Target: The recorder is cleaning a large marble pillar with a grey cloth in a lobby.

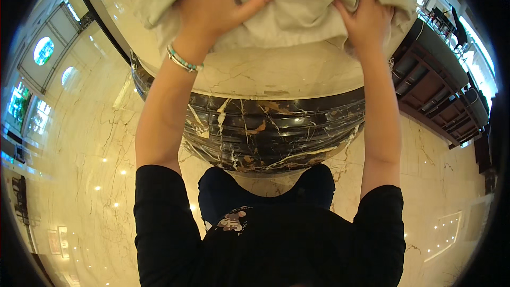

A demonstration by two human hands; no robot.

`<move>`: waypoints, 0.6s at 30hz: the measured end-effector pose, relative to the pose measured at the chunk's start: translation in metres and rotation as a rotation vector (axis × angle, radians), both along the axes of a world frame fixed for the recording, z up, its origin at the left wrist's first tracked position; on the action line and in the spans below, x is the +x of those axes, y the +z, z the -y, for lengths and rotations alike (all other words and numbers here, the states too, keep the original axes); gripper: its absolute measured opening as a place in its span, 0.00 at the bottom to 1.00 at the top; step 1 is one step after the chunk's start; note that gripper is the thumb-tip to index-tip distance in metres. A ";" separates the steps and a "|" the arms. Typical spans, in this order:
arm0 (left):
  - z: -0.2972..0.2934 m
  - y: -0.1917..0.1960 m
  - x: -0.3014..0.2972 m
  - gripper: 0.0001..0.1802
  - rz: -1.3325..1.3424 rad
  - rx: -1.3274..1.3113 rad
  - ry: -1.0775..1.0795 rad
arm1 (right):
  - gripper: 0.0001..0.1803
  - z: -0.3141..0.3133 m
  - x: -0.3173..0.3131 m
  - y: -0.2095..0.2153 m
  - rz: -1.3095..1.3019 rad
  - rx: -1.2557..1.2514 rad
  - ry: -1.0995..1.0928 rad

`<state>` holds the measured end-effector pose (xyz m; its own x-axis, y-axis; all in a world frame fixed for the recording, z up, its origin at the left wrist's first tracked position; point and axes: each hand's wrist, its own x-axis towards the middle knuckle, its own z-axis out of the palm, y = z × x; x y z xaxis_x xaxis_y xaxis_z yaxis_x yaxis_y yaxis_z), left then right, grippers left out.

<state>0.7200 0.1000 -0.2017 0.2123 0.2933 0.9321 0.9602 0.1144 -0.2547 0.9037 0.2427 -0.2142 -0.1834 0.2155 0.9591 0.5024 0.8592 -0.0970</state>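
A pale grey-beige cloth (303, 16) lies bunched and creased on a smooth cream stone tabletop (276, 72). On its left part rests my left hand (210, 8), wearing a beaded bracelet (183, 59) at the wrist. The left thumb stretches out sideways over the fabric, and the other fingertips run past the upper edge of the picture. My right hand (367, 21) presses on the cloth's right part, thumb and forefinger spread apart. Its outer fingers are partly hidden. The cloth's far side is cut off, so its full shape cannot be made out.
The table's rounded edge (276, 133) is dark veined marble, close in front of my body. Dark wooden furniture (435, 85) stands at the right. A thin black strip (101, 13) runs along the upper left. Glossy cream floor (95, 143) surrounds the table.
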 end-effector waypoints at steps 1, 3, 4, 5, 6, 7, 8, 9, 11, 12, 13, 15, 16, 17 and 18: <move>0.002 -0.007 0.000 0.52 -0.003 -0.009 0.007 | 0.58 0.002 0.001 -0.009 0.149 -0.209 -0.048; -0.001 -0.027 -0.008 0.51 -0.014 -0.007 0.016 | 0.58 -0.003 0.001 -0.038 0.289 -0.408 -0.094; -0.008 -0.047 -0.017 0.50 0.010 0.006 -0.044 | 0.56 -0.010 -0.003 -0.063 0.184 -0.209 -0.029; -0.014 -0.066 -0.026 0.49 0.036 0.017 -0.106 | 0.54 -0.016 -0.006 -0.087 0.080 -0.011 0.035; -0.013 -0.088 -0.026 0.48 0.242 -0.166 -0.192 | 0.54 -0.018 -0.006 -0.108 0.117 -0.042 0.039; -0.007 -0.103 -0.021 0.48 0.428 -0.367 -0.167 | 0.54 -0.017 -0.003 -0.130 0.154 -0.074 0.040; -0.001 -0.119 -0.016 0.48 0.612 -0.569 -0.141 | 0.55 -0.014 0.004 -0.151 0.284 -0.175 -0.035; 0.004 -0.134 -0.018 0.50 0.785 -0.711 -0.225 | 0.56 -0.008 0.007 -0.170 0.405 -0.270 -0.098; 0.008 -0.181 -0.028 0.53 1.006 -0.860 -0.374 | 0.55 -0.006 0.015 -0.206 0.466 -0.207 -0.083; 0.006 -0.190 -0.025 0.53 1.023 -0.956 -0.318 | 0.53 -0.006 0.023 -0.216 0.543 -0.319 -0.056; 0.009 -0.190 -0.020 0.53 1.120 -0.960 -0.307 | 0.51 -0.002 0.028 -0.219 0.615 -0.438 -0.019; 0.024 -0.179 -0.011 0.44 1.029 -1.064 -0.096 | 0.48 0.011 0.036 -0.202 0.538 -0.231 -0.002; 0.033 -0.188 -0.012 0.39 0.846 -1.009 0.058 | 0.48 0.024 0.040 -0.181 0.524 -0.233 -0.024; 0.039 -0.163 0.003 0.36 0.861 -1.010 0.082 | 0.47 0.027 0.049 -0.155 0.550 -0.247 0.005; 0.047 -0.130 0.014 0.33 0.882 -1.008 0.122 | 0.46 0.030 0.054 -0.129 0.576 -0.261 0.051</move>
